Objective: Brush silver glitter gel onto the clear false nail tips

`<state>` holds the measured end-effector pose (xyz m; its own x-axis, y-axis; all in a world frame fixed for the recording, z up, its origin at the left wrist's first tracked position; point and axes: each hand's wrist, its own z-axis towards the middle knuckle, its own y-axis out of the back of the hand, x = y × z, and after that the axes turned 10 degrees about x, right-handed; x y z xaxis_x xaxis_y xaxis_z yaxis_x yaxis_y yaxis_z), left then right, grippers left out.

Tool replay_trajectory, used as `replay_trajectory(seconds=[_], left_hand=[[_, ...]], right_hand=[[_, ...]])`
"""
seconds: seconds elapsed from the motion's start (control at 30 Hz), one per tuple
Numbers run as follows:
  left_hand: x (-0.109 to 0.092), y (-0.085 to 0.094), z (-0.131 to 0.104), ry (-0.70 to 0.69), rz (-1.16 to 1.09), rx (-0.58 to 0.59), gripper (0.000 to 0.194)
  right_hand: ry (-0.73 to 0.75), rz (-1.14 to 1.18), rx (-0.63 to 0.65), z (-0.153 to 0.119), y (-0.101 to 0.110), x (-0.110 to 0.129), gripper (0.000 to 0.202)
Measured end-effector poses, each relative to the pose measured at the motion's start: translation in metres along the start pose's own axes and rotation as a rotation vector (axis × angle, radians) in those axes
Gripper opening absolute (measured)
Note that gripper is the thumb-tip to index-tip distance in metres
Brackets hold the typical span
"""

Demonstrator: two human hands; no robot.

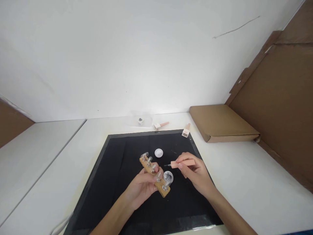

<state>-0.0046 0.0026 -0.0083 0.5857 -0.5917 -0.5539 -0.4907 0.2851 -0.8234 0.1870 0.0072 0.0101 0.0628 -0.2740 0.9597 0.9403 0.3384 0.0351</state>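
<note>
A wooden strip point(161, 188) carrying several clear nail-shaped tips on small round mounts is held at a slant by my left hand point(143, 187), its fingers wrapped round the middle. Between thumb and fingers, my right hand point(195, 171) grips a peach-handled brush point(176, 164); the dark brush tip points left toward the strip without touching it. Just behind the strip's lower right end sits a small round jar point(168, 176) with shiny bits inside, partly hidden by the strip. A white round lid point(158, 153) lies farther back on the black mat point(117, 182).
Behind the mat are a clear tray point(146, 121) with a small item and a bottle with a peach handle point(157, 126). A similar bottle point(186, 131) rests at the mat's back right corner. A flat cardboard box point(222, 124) lies at the right, beside cardboard walls.
</note>
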Motion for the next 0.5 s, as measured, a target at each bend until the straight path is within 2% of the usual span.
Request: replay_trajectory(seconds=[0.2,0.5], left_hand=[[-0.0019,-0.0045,0.0001,0.031,0.000,-0.091,0.020],[-0.0027,-0.0071,0.0018,0.033,-0.023,-0.151,0.021]], right_hand=[[-0.027,0.172,0.158,-0.0021,-0.0029,-0.0001,0.023],[-0.044,0.040,0.227,0.0000,-0.0008,0.0032,0.013]])
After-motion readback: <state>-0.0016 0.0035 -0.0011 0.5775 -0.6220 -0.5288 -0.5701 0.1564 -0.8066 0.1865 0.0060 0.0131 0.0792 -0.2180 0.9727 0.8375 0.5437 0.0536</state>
